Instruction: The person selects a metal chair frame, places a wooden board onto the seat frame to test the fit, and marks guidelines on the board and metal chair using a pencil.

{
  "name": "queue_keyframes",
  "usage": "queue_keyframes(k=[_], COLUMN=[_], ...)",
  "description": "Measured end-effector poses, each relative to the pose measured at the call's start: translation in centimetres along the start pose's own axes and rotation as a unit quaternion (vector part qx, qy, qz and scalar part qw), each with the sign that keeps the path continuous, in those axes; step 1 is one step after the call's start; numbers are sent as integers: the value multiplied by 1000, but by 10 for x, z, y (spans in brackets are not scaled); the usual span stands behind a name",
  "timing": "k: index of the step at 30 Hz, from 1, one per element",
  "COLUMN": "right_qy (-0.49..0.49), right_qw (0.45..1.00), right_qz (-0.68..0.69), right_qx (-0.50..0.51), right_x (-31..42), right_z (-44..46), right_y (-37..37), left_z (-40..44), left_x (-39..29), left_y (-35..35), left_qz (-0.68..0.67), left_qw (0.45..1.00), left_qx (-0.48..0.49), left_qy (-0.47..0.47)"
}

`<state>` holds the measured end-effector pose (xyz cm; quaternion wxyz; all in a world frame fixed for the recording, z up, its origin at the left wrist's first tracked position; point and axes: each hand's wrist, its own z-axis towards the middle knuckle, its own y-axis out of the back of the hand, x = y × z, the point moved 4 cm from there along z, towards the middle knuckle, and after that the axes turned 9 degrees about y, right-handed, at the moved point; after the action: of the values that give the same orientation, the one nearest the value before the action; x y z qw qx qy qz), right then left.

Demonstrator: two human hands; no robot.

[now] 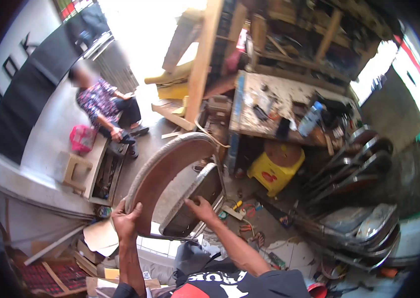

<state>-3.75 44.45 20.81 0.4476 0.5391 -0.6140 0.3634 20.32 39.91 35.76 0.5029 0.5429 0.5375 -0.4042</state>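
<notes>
A chair frame with a curved, brown-faced back panel and a dark seat panel is tilted in front of me. My left hand grips the lower left end of the curved panel, thumb on its inner face. My right hand is at the seat panel's face, its fingers curled together; whether anything small is between them is too small to tell.
A person sits at the left beside a pink bag. Ahead stand a cluttered workbench and a yellow stool. Stacked metal chairs are at the right. Tools, including pliers, lie on the floor.
</notes>
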Motion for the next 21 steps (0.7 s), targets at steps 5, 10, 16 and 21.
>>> queue_keyframes(k=[5,10,16,21], right_qy=[-40,-32,-123,-96], right_qw=[987,974,979,992], right_qz=[158,218,156,78], right_qx=[2,47,41,12], right_x=[18,-6,-131,-235], right_z=[72,79,162,271], right_y=[-130,-162,-157,-169], left_z=[46,109,174,226], left_x=[7,8,56,130], left_y=[98,172,220,251], left_qz=[-11,-13,-36,-85], left_qw=[998,991,974,953], left_qx=[-52,-131,-222,-289], left_qy=[15,-1,17,21])
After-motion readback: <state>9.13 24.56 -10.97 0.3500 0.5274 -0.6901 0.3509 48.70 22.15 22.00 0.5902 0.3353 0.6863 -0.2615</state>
